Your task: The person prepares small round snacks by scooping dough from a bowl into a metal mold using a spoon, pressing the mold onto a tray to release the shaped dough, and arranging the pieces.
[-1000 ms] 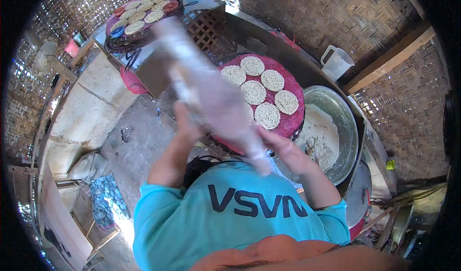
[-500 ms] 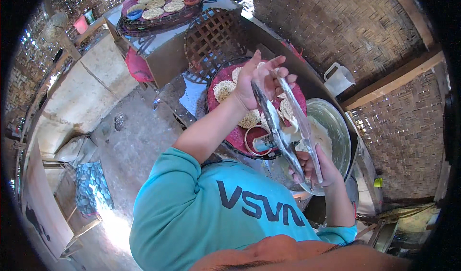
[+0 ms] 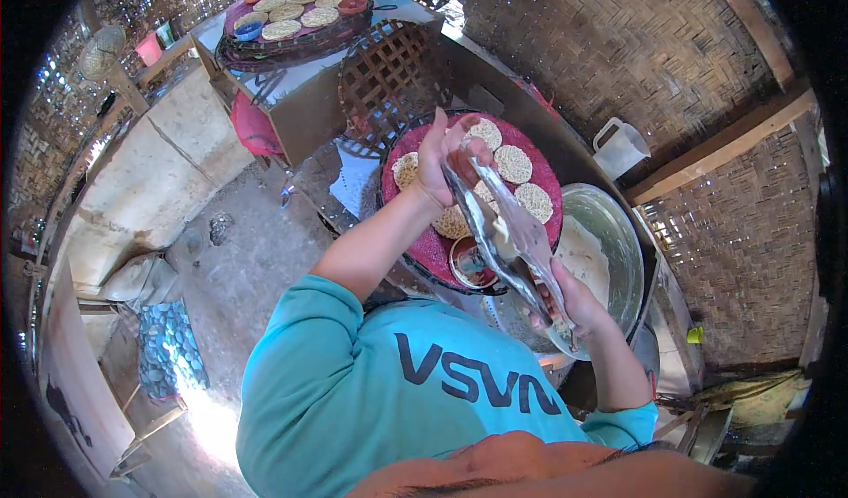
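A long, shiny, two-sided thing, dark on one side and translucent on the other, slants between my hands with white dough-like smears inside; its kind is unclear. My left hand has its fingers around the far end. Around the near end is my right hand, fingers partly hidden. Beneath lies a round tray with red cloth, bearing several pale, lacy round crackers. A small ring-shaped container rests at the tray's near edge. To the right, a wide basin contains whitish dough.
At the far left, another tray carries several round crackers and coloured rings. An open-weave basket leans behind the nearer tray. A translucent pitcher stands by the woven bamboo wall. A pink bag hangs off the table's side.
The two sides of the long thing have come closer together. My left hand has moved slightly nearer and left, uncovering more crackers. My right hand stays at the near end.
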Demonstrator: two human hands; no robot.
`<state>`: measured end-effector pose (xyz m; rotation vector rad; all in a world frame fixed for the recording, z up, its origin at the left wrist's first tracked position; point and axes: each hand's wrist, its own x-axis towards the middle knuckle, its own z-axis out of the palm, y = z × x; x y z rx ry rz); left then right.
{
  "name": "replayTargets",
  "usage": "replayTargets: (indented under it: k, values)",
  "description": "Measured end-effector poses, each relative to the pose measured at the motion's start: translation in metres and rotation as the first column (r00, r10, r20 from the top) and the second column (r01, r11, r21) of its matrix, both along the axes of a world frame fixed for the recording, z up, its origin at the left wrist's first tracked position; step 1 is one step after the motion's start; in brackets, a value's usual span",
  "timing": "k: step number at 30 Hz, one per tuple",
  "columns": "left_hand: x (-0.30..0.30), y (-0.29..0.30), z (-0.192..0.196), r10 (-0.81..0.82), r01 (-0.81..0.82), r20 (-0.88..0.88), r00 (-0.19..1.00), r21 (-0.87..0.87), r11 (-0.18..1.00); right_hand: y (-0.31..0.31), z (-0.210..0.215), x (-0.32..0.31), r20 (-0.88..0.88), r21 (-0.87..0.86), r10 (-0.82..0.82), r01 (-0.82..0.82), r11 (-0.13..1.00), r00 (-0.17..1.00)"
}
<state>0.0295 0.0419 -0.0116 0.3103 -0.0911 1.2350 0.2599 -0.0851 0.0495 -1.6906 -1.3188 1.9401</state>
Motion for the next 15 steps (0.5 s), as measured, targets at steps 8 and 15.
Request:
replayTargets:
  k: [8, 15]
  values:
    - [0.003, 0.021, -0.001, -0.01, 0.009, 0.029, 1.0, 0.041, 0.999, 0.008, 0.005, -0.003, 0.202, 0.301, 0.041, -0.102, 0.948, 0.979]
    - [0.024, 0.005, -0.009, -0.032, 0.033, 0.006, 0.999, -0.101, 0.994, -0.01, 0.015, 0.01, 0.266, 0.366, 0.003, -0.104, 0.925, 0.964]
